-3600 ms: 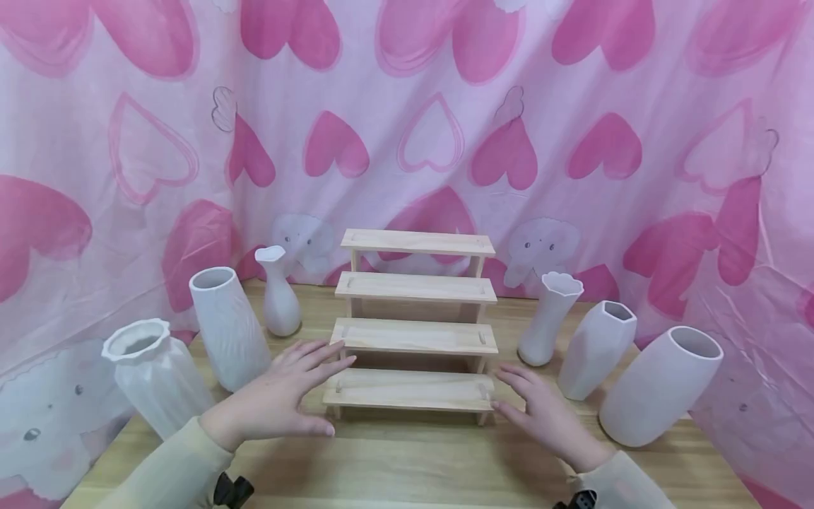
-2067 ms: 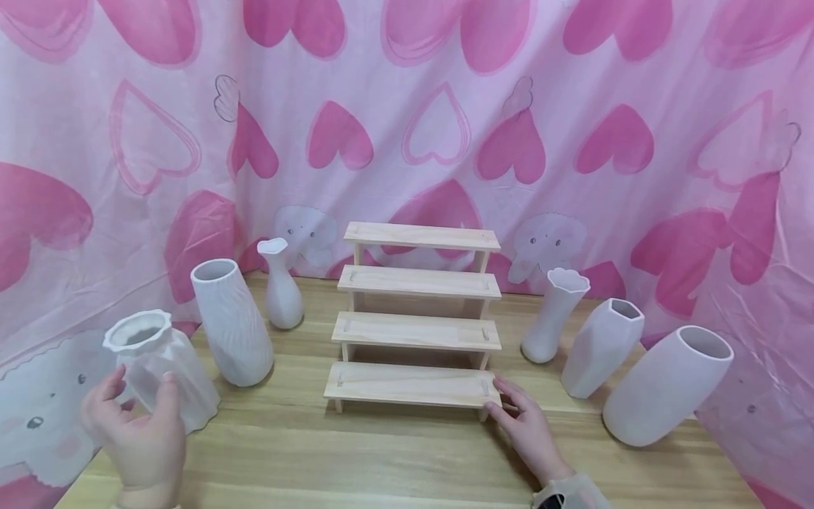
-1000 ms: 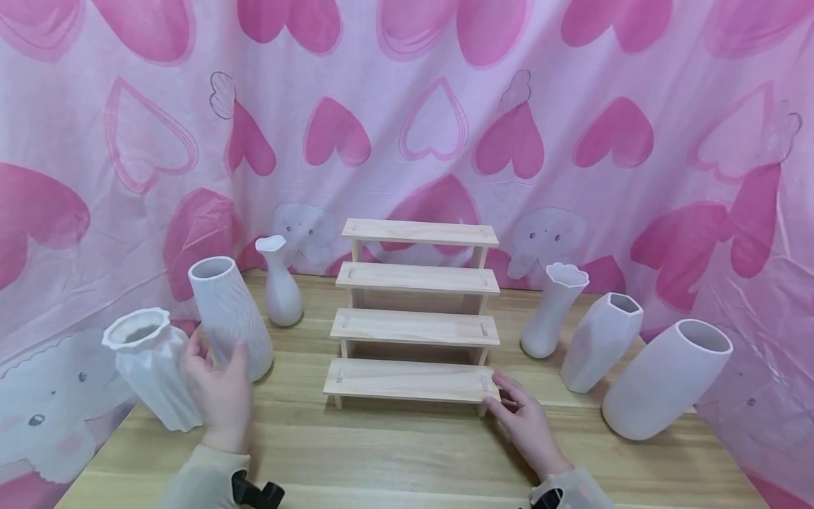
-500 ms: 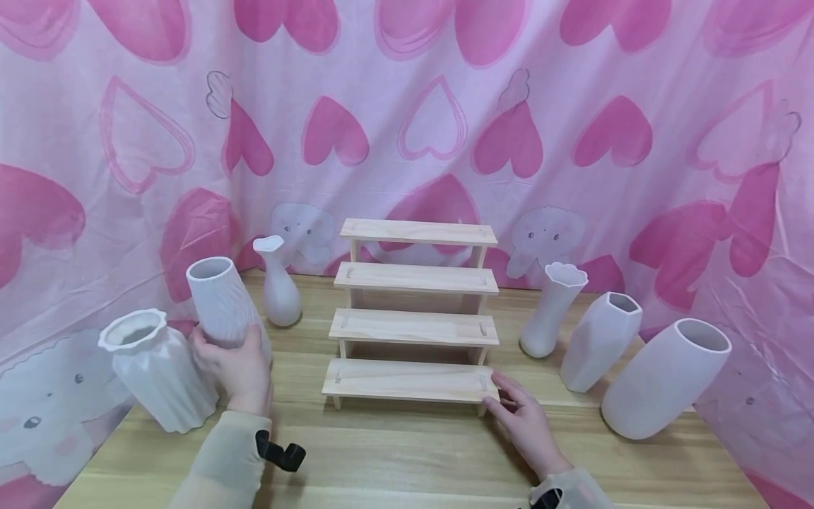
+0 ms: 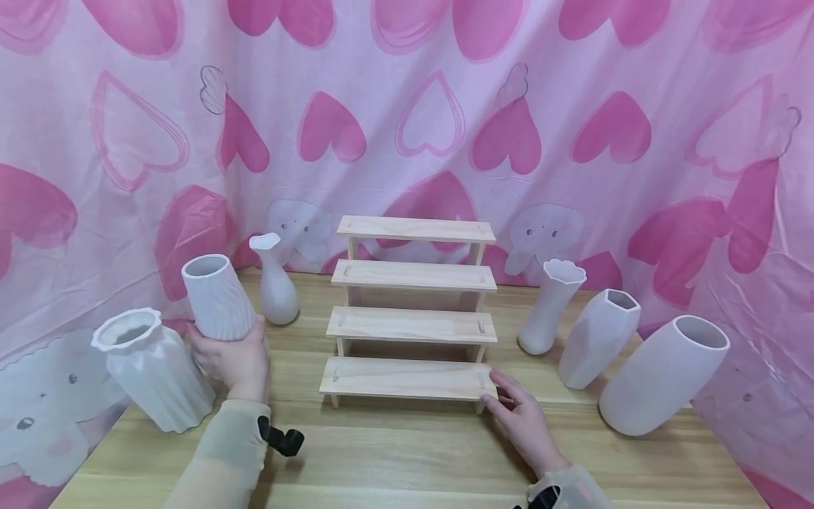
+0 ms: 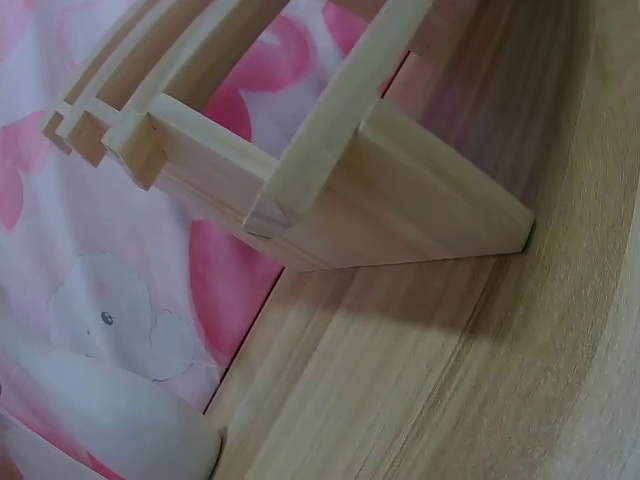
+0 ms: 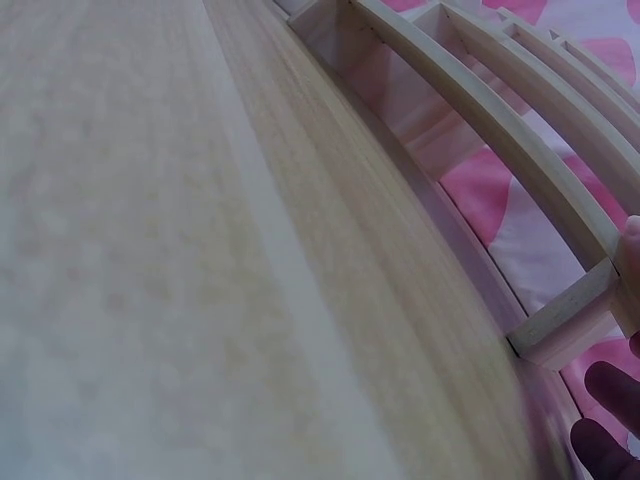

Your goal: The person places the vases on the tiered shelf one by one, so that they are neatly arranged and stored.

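Right hand [image 5: 524, 424]: nearest; as before, lightly pinching the lower right end of the wooden stand [image 5: 407, 378], which fills the space between both hands. Wide vase [image 5: 661, 378] to its right; pleated vase [image 5: 155, 375] just left of the left hand [image 5: 232, 360]. Left hand: within the last second, closed round the lower part of a tall vase [image 5: 219, 304]; base hidden, so cannot tell whether lifted. Judged: vase secured, stand steadied. Farther: angular vase [image 5: 598, 343], then scalloped vase [image 5: 550, 307], beyond the right hand; slim vase [image 5: 278, 293] beyond the left; curtain [image 5: 381, 85] behind.
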Demonstrator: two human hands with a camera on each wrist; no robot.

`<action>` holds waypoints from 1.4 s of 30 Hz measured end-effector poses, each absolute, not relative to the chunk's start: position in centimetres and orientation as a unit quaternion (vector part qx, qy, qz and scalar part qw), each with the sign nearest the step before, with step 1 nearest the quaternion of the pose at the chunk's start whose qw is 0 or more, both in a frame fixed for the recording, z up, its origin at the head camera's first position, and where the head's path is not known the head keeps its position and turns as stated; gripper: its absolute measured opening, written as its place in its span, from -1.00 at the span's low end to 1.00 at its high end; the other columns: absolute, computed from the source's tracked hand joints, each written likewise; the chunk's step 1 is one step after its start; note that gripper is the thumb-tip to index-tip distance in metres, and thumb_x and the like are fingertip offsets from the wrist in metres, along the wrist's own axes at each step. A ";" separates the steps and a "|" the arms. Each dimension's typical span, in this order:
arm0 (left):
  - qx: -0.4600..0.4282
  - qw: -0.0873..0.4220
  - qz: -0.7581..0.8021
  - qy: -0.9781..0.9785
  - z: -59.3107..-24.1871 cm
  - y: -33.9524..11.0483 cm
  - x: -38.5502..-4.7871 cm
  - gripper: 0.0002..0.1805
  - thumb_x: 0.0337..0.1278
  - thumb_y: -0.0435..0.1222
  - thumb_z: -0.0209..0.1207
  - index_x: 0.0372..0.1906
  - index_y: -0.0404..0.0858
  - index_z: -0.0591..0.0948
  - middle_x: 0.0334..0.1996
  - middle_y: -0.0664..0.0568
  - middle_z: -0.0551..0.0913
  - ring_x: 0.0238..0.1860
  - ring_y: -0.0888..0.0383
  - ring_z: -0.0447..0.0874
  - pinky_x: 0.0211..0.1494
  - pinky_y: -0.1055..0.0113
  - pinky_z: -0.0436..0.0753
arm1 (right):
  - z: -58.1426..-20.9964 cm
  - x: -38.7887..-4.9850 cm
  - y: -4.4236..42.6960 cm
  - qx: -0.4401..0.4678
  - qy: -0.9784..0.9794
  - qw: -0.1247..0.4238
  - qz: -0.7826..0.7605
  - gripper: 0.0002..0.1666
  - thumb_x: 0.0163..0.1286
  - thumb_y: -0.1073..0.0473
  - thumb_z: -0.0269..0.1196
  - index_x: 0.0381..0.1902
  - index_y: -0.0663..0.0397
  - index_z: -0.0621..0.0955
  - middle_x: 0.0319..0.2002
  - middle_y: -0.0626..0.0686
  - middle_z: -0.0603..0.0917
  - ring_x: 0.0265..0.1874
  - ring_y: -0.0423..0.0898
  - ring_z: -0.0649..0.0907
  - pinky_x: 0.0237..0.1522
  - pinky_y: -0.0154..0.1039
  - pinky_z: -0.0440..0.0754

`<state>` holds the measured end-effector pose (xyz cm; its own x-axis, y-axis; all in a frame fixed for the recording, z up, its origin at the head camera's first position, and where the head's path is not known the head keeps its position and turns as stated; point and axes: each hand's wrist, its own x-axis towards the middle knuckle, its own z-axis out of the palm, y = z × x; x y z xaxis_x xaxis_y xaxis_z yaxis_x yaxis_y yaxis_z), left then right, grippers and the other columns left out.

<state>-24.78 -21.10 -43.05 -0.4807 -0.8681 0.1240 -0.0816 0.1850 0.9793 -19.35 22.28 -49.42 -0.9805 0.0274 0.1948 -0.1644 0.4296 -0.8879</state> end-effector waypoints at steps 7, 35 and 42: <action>0.364 0.362 -0.524 -0.679 -43.2 -21.4 -24.9 0.25 -0.25 0.06 0.47 0.51 -0.02 -0.08 0.43 -0.05 0.08 0.44 0.03 -0.02 0.47 0.20 -0.08 | -49.8 -19.4 22.4 0.039 -0.834 0.083 0.543 -0.37 0.27 0.10 0.34 0.26 0.20 0.49 0.30 0.10 0.45 0.11 -0.03 0.55 0.05 -0.32 0.52; 0.363 0.328 -0.535 -0.689 -43.4 -20.7 -24.5 0.22 -0.28 0.05 0.47 0.49 -0.02 -0.04 0.39 -0.06 0.08 0.36 -0.02 0.07 0.42 0.06 0.06 | -49.7 -19.2 22.3 0.016 -0.796 0.072 0.600 -0.37 0.27 0.17 0.35 0.28 0.19 0.48 0.26 0.18 0.47 -0.04 -0.23 0.53 -0.02 -0.45 0.47; 0.333 0.318 -0.574 -0.677 -43.1 -20.0 -24.2 0.22 -0.22 -0.10 0.49 0.49 -0.07 -0.07 0.41 -0.05 0.01 0.38 0.02 0.04 0.45 0.21 -0.02 | -49.8 -19.2 22.3 0.019 -0.802 0.077 0.592 -0.37 0.27 0.17 0.35 0.27 0.19 0.48 0.24 0.19 0.49 -0.03 -0.23 0.56 -0.02 -0.44 0.48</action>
<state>-24.20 -20.03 -43.10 -0.5755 -0.8163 0.0489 -0.0850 0.1192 0.9892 -19.24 22.29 -49.83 -0.9873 0.0604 0.1468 -0.1226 0.2974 -0.9468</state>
